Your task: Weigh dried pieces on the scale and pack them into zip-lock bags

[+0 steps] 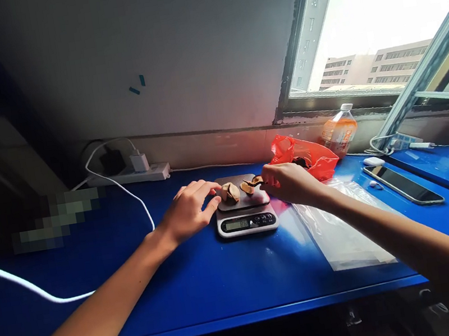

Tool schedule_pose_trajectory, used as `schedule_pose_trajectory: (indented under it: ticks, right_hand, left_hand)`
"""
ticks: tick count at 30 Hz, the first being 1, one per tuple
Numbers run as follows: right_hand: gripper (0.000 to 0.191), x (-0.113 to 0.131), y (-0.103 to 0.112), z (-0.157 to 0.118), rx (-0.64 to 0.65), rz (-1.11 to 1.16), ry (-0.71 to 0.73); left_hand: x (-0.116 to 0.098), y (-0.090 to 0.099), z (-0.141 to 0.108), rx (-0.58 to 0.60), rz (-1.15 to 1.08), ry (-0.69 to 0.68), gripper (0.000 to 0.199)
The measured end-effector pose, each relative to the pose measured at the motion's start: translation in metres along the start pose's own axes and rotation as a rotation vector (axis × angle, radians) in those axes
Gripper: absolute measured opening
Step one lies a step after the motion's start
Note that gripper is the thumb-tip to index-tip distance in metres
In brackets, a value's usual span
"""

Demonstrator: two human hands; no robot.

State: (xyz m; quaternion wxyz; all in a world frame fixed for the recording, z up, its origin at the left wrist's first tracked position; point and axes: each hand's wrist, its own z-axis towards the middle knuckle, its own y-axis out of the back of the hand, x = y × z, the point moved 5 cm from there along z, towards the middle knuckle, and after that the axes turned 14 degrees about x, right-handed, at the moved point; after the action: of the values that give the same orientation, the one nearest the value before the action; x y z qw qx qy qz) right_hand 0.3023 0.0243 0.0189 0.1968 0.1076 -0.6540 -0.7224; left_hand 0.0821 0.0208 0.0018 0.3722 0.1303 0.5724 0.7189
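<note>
A small kitchen scale (248,224) with a lit display stands on the blue table. On its metal plate lie what look like dried mushrooms: a pale, folded dried mushroom (231,193) on the left and a smaller dried mushroom (247,188) near the middle. My left hand (191,210) hovers at the scale's left edge, thumb and fingers apart, beside the folded piece. From the right, my right hand (280,181) pinches another dried mushroom (256,180), dark-edged, over the right side of the plate. Its fingertips are partly hidden.
A red plastic bag (312,157) with dark pieces inside sits behind my right hand, near an orange drink bottle (340,131). Clear plastic bags (346,234) lie under my right forearm. Right of them are a phone (404,185) and earbud case (374,161). A power strip (157,171) and white cable (118,182) lie left.
</note>
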Motion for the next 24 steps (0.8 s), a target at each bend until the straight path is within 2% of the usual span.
schedule_pose_trajectory:
  ticks: [4, 8, 14, 18, 21, 24]
  right_hand:
    - [0.022, 0.003, -0.012, 0.021, 0.048, -0.065, -0.071]
    - [0.020, 0.007, -0.017, 0.023, 0.076, -0.109, 0.013]
    - [0.017, 0.003, -0.004, 0.012, 0.009, -0.067, 0.049]
    - [0.015, 0.002, 0.000, 0.012, 0.013, -0.056, 0.083]
    - [0.017, 0.008, 0.011, -0.006, -0.012, -0.039, 0.131]
    - [0.020, 0.020, 0.035, -0.054, -0.125, -0.004, 0.188]
  left_hand:
    - [-0.002, 0.001, -0.001, 0.018, 0.004, 0.000, 0.025]
    - [-0.006, 0.004, -0.001, 0.028, 0.018, -0.004, 0.023]
    - [-0.006, 0.003, -0.002, 0.049, 0.044, -0.018, 0.023]
    - [-0.005, 0.001, -0.001, 0.064, 0.057, -0.015, 0.024]
    - [-0.005, 0.001, -0.001, 0.063, 0.051, -0.012, 0.024]
    - [-0.005, 0.001, -0.001, 0.062, 0.046, -0.001, 0.024]
